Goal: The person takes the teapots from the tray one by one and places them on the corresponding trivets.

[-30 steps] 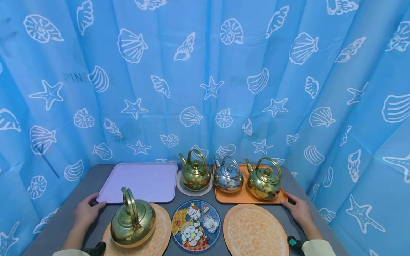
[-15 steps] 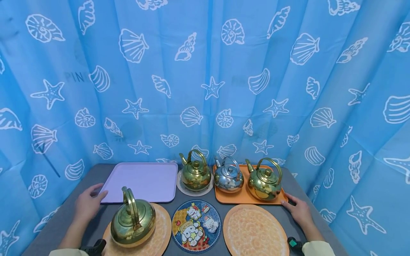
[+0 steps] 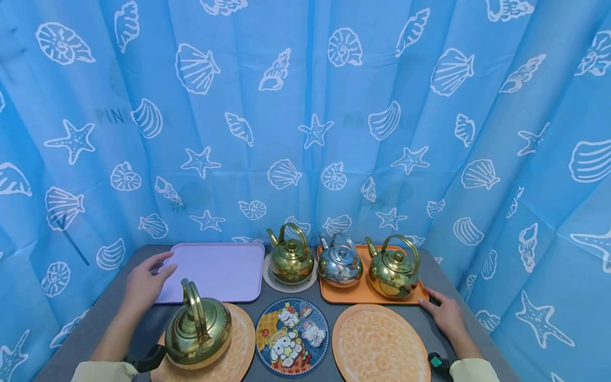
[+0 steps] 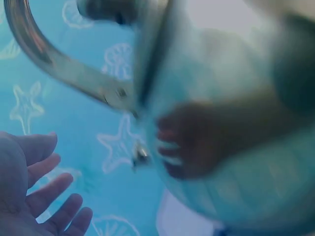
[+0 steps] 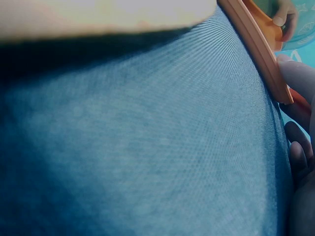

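My left hand (image 3: 145, 284) hovers over the left edge of a lilac tray (image 3: 219, 270), thumb and fingers spread and holding nothing. Beside that wrist stands a gold kettle (image 3: 198, 331) on a round tan mat (image 3: 243, 339); its shiny side (image 4: 236, 162) fills much of the left wrist view. At the far right, my right hand (image 3: 446, 313) pinches the corner of an orange tray (image 3: 334, 296). The right wrist view has the thumb (image 5: 295, 71) on the tray's rim (image 5: 258, 49) with fingers below. On this tray stand a silver kettle (image 3: 340, 269) and a gold kettle (image 3: 393, 276).
Between the trays another gold kettle (image 3: 292, 265) stands on a small pale mat (image 3: 267, 278). In front lie a round cartoon mat (image 3: 292, 339) and a second tan mat (image 3: 382, 345) on the grey tablecloth (image 3: 298, 298). A blue shell-print curtain (image 3: 305, 159) hangs behind.
My left hand has let go of the lilac tray's front left corner and moved up and rightward over its left edge. The right hand stays at the orange tray.
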The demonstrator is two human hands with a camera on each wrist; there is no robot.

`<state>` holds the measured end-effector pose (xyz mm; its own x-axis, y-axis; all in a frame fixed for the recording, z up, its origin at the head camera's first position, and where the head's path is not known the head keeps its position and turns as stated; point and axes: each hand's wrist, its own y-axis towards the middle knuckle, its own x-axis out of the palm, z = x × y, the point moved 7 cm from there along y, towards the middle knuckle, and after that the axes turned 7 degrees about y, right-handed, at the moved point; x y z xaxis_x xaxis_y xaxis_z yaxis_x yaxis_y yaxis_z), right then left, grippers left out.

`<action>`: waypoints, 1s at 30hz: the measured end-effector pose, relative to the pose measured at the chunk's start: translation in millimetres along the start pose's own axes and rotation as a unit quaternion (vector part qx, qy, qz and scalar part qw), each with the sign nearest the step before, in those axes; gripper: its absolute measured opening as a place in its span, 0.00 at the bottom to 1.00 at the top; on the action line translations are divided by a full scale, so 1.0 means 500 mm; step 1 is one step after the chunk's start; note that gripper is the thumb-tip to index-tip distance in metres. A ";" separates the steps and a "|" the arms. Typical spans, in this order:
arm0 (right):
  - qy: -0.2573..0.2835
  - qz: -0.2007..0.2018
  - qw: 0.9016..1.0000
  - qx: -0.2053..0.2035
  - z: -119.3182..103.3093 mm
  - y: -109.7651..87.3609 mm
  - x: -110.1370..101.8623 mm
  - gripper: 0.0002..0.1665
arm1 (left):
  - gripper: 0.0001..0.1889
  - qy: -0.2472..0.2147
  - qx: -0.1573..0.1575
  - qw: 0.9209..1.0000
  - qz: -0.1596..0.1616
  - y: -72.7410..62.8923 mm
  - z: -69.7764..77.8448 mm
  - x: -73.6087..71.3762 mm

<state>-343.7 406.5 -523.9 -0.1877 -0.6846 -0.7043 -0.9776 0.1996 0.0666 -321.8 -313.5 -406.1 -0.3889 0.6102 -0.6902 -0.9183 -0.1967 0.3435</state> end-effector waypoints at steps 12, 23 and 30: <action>0.004 0.007 1.000 0.007 0.002 0.002 0.000 0.40 | 0.23 -0.028 0.100 0.994 -0.014 0.012 0.135 0.019; 0.011 0.007 1.000 0.012 0.003 0.002 0.001 0.40 | 0.20 -0.057 0.161 0.985 -0.018 0.002 0.231 0.046; 0.013 0.007 1.000 0.008 0.002 0.001 0.000 0.40 | 0.21 -0.045 0.159 0.986 -0.036 -0.007 0.253 0.053</action>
<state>-343.9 407.1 -524.5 -0.2034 -0.6994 -0.6852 -0.9733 0.2206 0.0638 -319.8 -199.4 -345.1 -0.3027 0.6823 -0.6654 -0.8681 0.0909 0.4881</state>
